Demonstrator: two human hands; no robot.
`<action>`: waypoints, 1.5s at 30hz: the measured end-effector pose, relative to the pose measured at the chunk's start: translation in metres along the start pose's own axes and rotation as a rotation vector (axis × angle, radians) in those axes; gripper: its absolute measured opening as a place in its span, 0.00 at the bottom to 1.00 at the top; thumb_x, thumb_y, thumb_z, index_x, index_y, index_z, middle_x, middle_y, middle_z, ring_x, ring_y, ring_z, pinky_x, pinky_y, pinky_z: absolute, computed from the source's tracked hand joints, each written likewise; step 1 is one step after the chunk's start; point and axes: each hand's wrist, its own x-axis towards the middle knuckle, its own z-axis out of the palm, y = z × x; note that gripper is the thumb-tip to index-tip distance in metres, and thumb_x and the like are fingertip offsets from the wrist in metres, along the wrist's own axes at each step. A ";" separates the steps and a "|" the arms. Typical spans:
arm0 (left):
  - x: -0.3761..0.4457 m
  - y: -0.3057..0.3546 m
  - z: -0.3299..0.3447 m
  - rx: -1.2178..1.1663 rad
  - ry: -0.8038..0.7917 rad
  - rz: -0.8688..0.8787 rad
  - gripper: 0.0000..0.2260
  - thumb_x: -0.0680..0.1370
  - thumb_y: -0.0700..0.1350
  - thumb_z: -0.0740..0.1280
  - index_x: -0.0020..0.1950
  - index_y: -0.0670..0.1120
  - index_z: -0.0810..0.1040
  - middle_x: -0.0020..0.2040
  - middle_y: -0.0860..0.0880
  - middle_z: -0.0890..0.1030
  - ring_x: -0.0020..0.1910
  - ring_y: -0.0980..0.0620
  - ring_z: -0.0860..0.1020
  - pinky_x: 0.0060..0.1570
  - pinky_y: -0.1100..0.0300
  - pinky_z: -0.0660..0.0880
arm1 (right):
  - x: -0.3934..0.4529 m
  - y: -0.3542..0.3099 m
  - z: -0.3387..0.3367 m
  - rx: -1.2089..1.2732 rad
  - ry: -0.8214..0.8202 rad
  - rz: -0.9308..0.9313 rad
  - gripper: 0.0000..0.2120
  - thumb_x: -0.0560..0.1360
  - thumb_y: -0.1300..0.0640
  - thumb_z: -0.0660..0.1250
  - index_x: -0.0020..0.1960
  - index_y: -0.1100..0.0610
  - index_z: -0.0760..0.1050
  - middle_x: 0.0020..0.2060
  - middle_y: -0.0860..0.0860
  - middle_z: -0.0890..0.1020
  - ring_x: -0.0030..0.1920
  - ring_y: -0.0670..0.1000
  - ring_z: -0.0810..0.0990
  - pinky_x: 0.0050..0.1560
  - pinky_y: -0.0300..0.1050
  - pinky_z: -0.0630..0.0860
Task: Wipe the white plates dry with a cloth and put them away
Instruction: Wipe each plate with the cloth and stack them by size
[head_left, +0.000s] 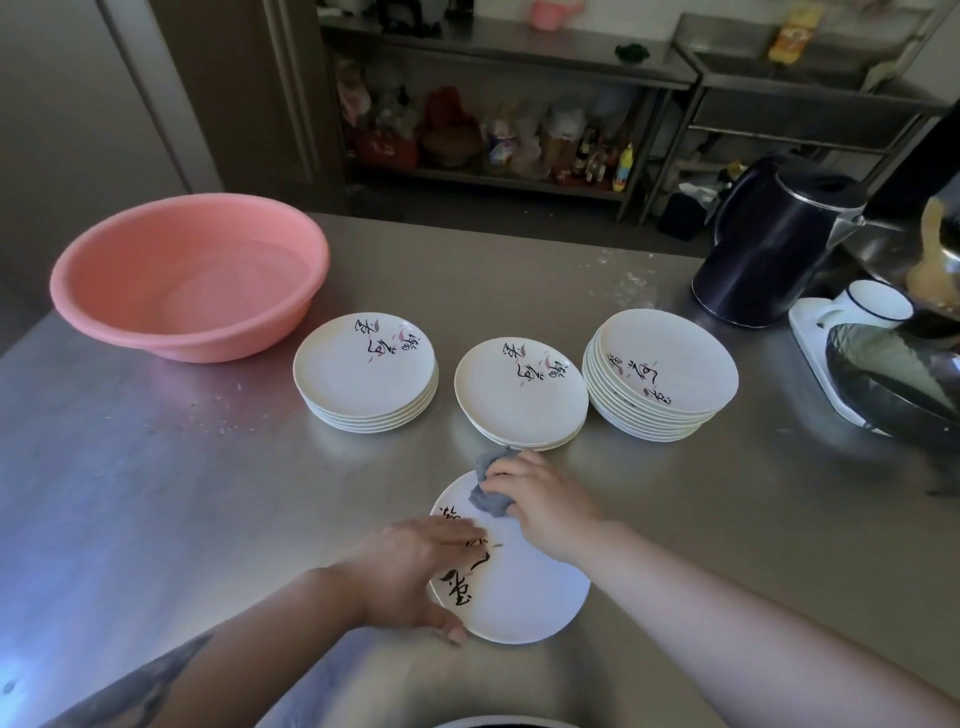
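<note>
A white plate with black brush lettering (524, 597) lies flat on the steel table (156, 493) near me. My left hand (415, 566) holds its left rim, fingers straight across the top and thumb at the near edge. My right hand (540, 499) grips a crumpled grey cloth (488, 488) and presses it on the plate's far edge. Behind stand three stacks of like plates: a left stack (363, 374), a low middle stack (519, 395) and a tall right stack (665, 374).
A pink plastic basin (192, 275) sits at the table's far left. A dark electric kettle (774, 239), a white mug (872, 304) and a dark pan (893, 379) crowd the right side. Metal shelving with bottles (519, 140) stands beyond the table.
</note>
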 end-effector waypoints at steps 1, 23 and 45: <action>0.001 -0.003 0.003 0.007 0.012 0.009 0.35 0.64 0.75 0.62 0.62 0.55 0.81 0.66 0.58 0.78 0.63 0.57 0.77 0.60 0.64 0.72 | -0.001 0.000 0.003 -0.028 0.007 0.013 0.24 0.74 0.70 0.61 0.66 0.53 0.75 0.63 0.45 0.74 0.64 0.51 0.67 0.58 0.47 0.69; 0.032 -0.018 -0.006 0.078 -0.193 0.004 0.53 0.58 0.81 0.52 0.79 0.55 0.60 0.79 0.58 0.56 0.79 0.59 0.52 0.77 0.59 0.49 | -0.034 0.053 -0.001 0.134 -0.054 0.089 0.29 0.68 0.77 0.55 0.62 0.57 0.79 0.61 0.45 0.77 0.64 0.47 0.66 0.58 0.25 0.57; 0.018 -0.016 0.027 0.257 0.183 0.083 0.41 0.72 0.78 0.47 0.67 0.50 0.78 0.67 0.52 0.78 0.65 0.54 0.77 0.61 0.51 0.74 | -0.067 0.043 0.015 0.140 0.090 0.074 0.25 0.65 0.70 0.55 0.54 0.54 0.80 0.53 0.44 0.80 0.56 0.50 0.73 0.56 0.47 0.74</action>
